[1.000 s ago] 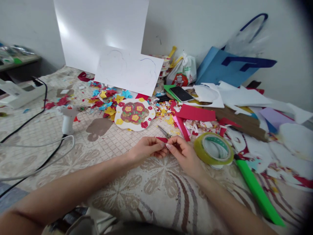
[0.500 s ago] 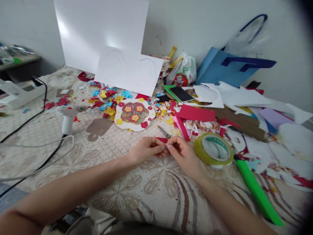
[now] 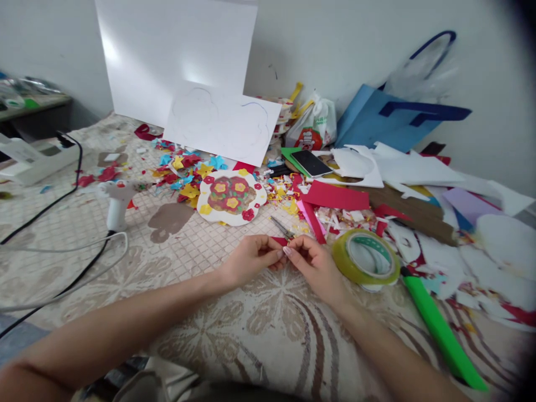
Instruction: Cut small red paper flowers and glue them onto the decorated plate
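My left hand and my right hand meet fingertip to fingertip above the patterned tablecloth. Both are closed in a pinch, and whatever lies between the fingers is too small or too hidden to name. A strip of red paper shows just behind the fingertips; whether it is held or lies on the table I cannot tell. Scissors lie just beyond, pointing away to the left, their handles partly covered by my right hand. Farther back rests a white scalloped plaque decorated with red and yellow flowers.
A roll of yellowish tape and a green cutter-like tool lie right of my hands. Paper scraps and a phone crowd the back right. At left stands a white glue gun with cords. Colourful paper flowers are heaped behind.
The view has shifted very slightly. Both hands stay pinched together in nearly the same spot, and the things on the table have not moved.
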`<state>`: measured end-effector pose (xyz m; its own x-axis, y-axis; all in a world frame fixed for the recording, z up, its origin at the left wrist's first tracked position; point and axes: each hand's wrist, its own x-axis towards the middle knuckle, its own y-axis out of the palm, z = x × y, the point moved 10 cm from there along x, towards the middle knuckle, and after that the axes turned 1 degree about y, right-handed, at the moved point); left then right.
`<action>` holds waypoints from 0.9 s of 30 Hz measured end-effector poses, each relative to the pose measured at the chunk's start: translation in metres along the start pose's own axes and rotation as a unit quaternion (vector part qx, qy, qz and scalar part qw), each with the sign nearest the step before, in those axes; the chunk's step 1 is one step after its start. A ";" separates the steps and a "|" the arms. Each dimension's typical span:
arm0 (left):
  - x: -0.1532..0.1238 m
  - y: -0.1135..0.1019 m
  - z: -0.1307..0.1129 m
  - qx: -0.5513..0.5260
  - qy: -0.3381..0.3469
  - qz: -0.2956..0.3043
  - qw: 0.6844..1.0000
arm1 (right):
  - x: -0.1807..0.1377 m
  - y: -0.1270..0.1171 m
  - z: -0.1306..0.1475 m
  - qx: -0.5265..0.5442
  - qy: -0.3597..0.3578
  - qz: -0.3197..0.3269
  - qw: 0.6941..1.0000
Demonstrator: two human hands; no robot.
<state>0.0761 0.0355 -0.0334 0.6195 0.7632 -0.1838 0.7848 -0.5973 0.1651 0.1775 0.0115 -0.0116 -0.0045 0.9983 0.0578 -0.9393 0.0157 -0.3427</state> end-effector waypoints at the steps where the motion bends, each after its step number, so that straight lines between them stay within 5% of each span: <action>1: 0.000 0.000 -0.001 0.009 0.003 0.000 1.000 | 0.000 0.000 0.001 -0.012 -0.005 0.000 1.000; 27: 0.000 0.007 0.003 -0.028 -0.044 0.055 0.997 | 0.001 0.005 -0.005 0.018 0.016 0.070 0.997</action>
<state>0.0817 0.0305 -0.0352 0.7021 0.6680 -0.2466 0.7121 -0.6588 0.2428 0.1742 0.0132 -0.0181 -0.1266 0.9918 -0.0194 -0.9416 -0.1263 -0.3122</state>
